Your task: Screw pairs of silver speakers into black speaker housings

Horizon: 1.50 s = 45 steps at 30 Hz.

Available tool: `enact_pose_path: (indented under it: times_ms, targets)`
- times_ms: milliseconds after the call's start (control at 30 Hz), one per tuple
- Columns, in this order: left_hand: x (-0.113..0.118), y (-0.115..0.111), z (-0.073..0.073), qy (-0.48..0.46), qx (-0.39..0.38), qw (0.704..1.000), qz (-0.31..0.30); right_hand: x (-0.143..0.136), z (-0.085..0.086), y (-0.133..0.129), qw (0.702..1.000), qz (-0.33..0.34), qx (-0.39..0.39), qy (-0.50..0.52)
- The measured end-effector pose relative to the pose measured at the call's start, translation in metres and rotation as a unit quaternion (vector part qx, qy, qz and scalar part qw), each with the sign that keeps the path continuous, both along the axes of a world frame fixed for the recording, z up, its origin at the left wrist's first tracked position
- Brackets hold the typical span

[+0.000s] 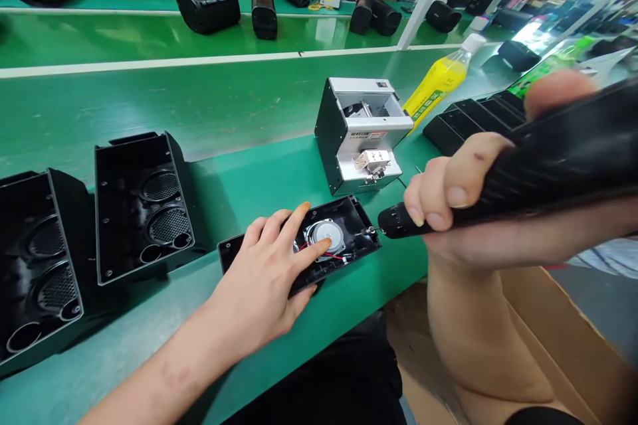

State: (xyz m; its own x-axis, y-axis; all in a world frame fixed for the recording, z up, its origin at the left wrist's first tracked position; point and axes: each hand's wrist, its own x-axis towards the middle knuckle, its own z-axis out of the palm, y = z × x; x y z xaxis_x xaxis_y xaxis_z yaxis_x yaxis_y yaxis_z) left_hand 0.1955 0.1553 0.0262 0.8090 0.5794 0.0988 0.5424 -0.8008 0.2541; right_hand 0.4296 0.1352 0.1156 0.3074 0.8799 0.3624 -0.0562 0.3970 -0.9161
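My left hand (269,265) lies over a black speaker housing (356,249), fingers spread across its top and thumb against its near side, holding it on the bench. A round silver-backed speaker driver (326,234) with red wires sits inside, and my index fingertip touches it. My right hand (458,192) is wrapped round a black electric screwdriver (553,159). The tool's bit reaches the right end of the housing, beside a small metal screw (371,230). My left palm covers the housing's middle-left part.
Two open black speaker cabinets (137,206) stand at the left. Behind the housing is a silver screw feeder (369,136), with a yellow drink bottle (438,83) leaning beyond it. Several black cases (478,116) lie at right. A cardboard box (553,325) is below the bench; co-workers sit opposite.
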Motion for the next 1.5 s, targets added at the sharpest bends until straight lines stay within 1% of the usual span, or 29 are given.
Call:
enact_pose_path:
  times_ms: [100,167,300,367,533,767,1000,1267,1500]
  targets:
    - [-0.001,-0.001,0.001,0.003,-0.001,1.0,0.002,-0.012,-0.017,0.001,0.995,0.046,0.026,0.09]
    - [-0.001,-0.001,0.002,0.005,-0.001,1.0,0.002,-0.013,-0.03,0.004,0.99,0.071,0.042,0.117]
    - [0.0,-0.001,0.003,0.007,-0.001,1.0,0.001,-0.004,-0.055,0.015,0.978,0.114,0.144,0.095]
    - [0.0,0.0,0.003,0.008,-0.005,1.0,0.002,0.0,-0.061,0.018,0.977,0.115,0.16,0.08]
    - [0.0,0.0,0.003,0.007,-0.011,1.0,0.005,-0.001,-0.062,0.017,0.985,0.082,0.127,0.081]
    - [0.001,0.0,0.003,0.008,-0.014,1.0,0.006,-0.002,-0.064,0.018,0.985,0.079,0.129,0.086]
    - [0.0,0.001,0.004,0.007,-0.015,1.0,0.006,-0.006,-0.065,0.018,0.986,0.055,0.12,0.1]
    - [0.0,0.0,0.005,0.008,-0.015,1.0,0.004,-0.005,-0.072,0.017,0.981,0.087,0.143,0.099]
    - [0.002,0.0,0.008,0.023,-0.014,1.0,-0.005,-0.008,-0.08,0.011,0.966,0.172,0.167,0.094]
